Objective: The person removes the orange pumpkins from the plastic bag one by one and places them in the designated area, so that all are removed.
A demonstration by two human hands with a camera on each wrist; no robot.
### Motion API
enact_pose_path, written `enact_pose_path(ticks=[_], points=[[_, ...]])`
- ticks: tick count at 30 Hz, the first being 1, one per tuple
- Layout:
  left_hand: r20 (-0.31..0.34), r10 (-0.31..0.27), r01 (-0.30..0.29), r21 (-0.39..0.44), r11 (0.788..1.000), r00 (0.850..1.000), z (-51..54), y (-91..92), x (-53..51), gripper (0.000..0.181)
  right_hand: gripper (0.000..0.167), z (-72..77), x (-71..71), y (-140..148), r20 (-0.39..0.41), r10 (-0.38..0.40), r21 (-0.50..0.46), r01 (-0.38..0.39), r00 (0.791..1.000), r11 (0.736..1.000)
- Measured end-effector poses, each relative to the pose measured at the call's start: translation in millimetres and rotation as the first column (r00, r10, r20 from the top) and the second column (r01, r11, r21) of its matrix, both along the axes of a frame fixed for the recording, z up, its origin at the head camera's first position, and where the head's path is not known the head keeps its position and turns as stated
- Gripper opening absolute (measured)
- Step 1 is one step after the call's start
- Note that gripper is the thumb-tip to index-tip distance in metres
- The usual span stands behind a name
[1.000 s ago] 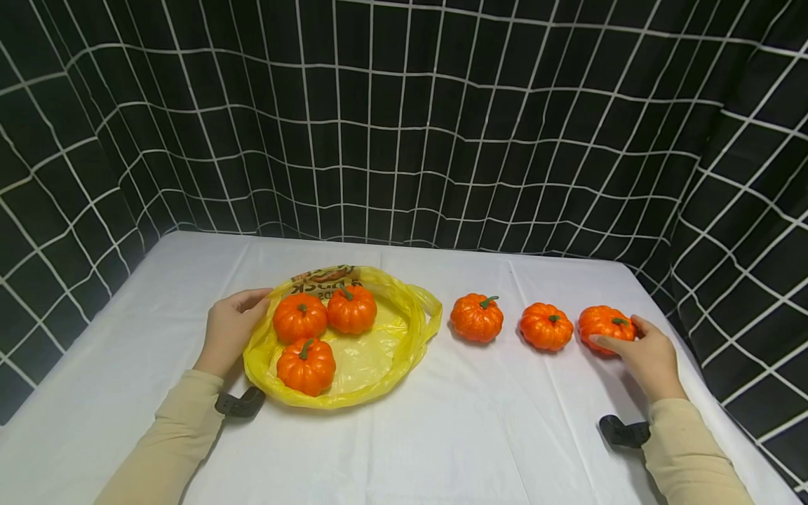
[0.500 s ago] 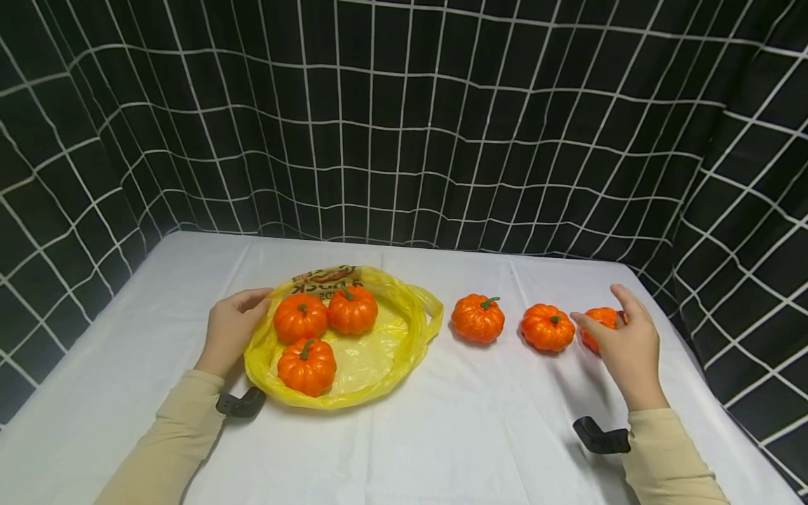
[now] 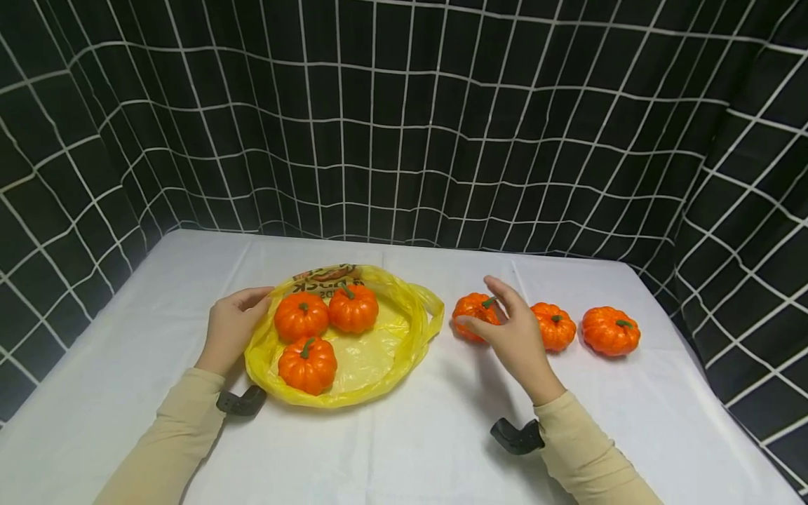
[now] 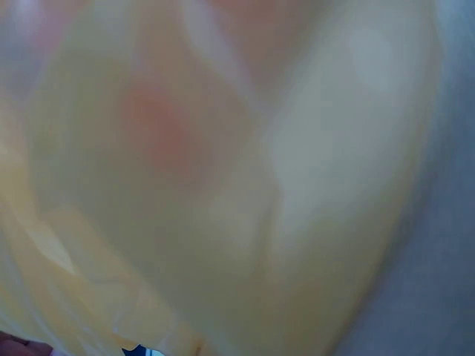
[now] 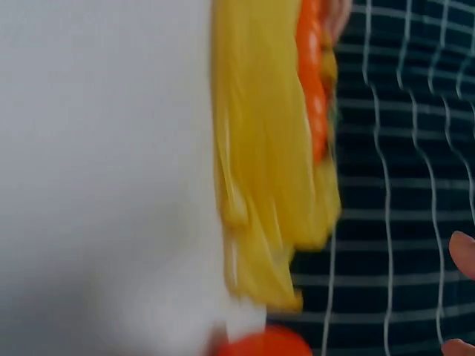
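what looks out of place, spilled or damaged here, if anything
Nothing looks spilled or damaged: three pumpkins sit in the open yellow bag and three more stand in a row on the white cloth. One oddity: the lettering on the bag's far side appears mirrored, probably because it shows through from outside.

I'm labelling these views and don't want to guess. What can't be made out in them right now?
- Head: left side of the middle loose pumpkin, behind the right hand.
- Head: full wording of the print; reversed, too small.
- Left wrist: outlines of the bagged pumpkins, veiled by the blurred yellow bag.
- Right wrist: most of an orange pumpkin, cut off by the bottom edge.
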State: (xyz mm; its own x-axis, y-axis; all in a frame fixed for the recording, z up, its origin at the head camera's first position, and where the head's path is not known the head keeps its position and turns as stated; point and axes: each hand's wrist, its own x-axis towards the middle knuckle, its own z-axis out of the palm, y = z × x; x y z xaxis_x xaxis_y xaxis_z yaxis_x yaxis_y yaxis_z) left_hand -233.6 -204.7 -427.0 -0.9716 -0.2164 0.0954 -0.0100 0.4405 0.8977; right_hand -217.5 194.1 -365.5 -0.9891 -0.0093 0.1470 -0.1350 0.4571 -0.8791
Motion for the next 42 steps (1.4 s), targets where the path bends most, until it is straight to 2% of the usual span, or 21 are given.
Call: enact_pose_path(ticks=[3, 5, 11, 15, 25, 32, 42], points=[[0.003, 0.002, -0.002, -0.002, 1.0, 1.0, -0.7, -0.1, -0.5, 0.036, 0.078, -4.6, 0.1, -19.8, 0.017, 0.025, 0.057, -0.026, 1.0, 0.998], [0.008, 0.004, -0.004, -0.002, 1.0, 1.0, -0.6, -0.2, -0.8, 0.036, 0.078, -6.8, -0.5, -30.6, 0.032, 0.043, 0.062, -0.045, 0.999, 0.997], [0.005, -0.003, 0.003, 0.01, 1.0, 1.0, 0.5, -0.8, -1.0, 0.036, 0.078, -12.4, -5.6, -56.8, 0.04, 0.127, -0.069, -0.124, 0.991, 0.99], [-0.002, -0.003, 0.003, 0.01, 1.0, 1.0, 0.9, -1.7, -0.6, 0.036, 0.078, -15.9, -8.6, -72.8, 0.044, 0.163, -0.083, -0.159, 0.986, 0.984], [-0.003, -0.004, 0.004, 0.008, 1.0, 1.0, 1.6, -1.0, -1.0, 0.036, 0.077, -20.9, -17.9, -111.0, 0.03, 0.173, 0.015, -0.174, 0.984, 0.985], [-0.001, 0.001, -0.001, 0.009, 1.0, 1.0, 0.9, -1.4, -1.4, 0.035, 0.077, -27.3, -26.7, -130.5, 0.089, 0.155, 0.026, -0.158, 0.984, 0.987], [0.0, -0.004, 0.004, 0.025, 1.0, 1.0, 0.4, -1.0, -1.5, 0.036, 0.08, -40.7, -40.8, -145.4, 0.107, 0.147, 0.08, -0.156, 0.983, 0.985]])
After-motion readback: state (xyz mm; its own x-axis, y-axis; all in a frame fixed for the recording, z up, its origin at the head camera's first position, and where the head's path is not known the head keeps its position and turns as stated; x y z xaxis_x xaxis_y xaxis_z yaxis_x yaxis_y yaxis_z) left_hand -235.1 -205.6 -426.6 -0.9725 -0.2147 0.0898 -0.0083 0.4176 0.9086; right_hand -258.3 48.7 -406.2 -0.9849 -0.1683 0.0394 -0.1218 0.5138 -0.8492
